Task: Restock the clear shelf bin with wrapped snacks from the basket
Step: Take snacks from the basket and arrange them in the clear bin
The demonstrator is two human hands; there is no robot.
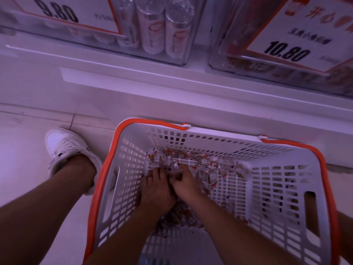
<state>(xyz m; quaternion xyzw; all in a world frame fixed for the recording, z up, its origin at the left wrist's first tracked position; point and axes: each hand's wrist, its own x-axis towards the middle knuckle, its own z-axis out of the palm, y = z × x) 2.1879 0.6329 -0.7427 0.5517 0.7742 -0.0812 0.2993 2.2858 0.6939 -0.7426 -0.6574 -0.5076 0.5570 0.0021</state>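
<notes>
A white slotted basket with an orange rim stands on the floor below the shelf. Small clear-wrapped snacks with red and white marks lie heaped on its bottom. My left hand and my right hand are both down in the heap, side by side and touching, fingers curled into the wrappers as they gather a bunch between them. A clear shelf bin with a 10.80 price card sits at the upper right and holds similar wrapped snacks.
Another clear bin with upright tubes and a 9.80 card stands at the upper left. The white shelf ledge juts out above the basket. A white shoe rests on the tiled floor left of the basket.
</notes>
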